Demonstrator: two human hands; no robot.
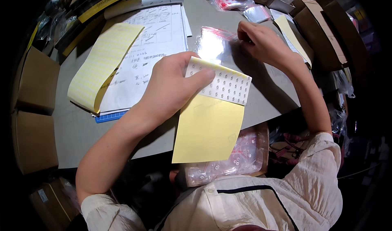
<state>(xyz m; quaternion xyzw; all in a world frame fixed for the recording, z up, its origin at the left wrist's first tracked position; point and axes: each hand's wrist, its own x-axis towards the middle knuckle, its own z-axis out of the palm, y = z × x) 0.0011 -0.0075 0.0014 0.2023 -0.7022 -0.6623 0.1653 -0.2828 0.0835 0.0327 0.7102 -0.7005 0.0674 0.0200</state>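
two bare hands work over the grey table (77, 141). the left hand (173, 75) holds the sheet (229, 86) by its upper left part, thumb pressed on the white printed face, the other fingers hidden behind; the grip looks closed and light. the sheet is in front of the person, raised off the table's near edge, its plain yellow lower part hanging over the box (263, 149) of small clear bags below. it is white with rows of small print above, and slightly curved.

the right hand (259, 41) is curled, fingers bent, just beside the clear bags (210, 49) with red edges; whether it pinches anything cannot be told.

the sheet is probably very light and limp, apt to bend or crease if squeezed at a corner. it likely handles best by the top edge or plain border, with a broad thumb, leaving the print untouched. the bags look thin, shiny and slippery, so a pinch at the red edge should serve better than one on the smooth middle.

to the left, a second yellow sheet (102, 63) curls over the papers (159, 43), with cartons (34, 139) beyond.
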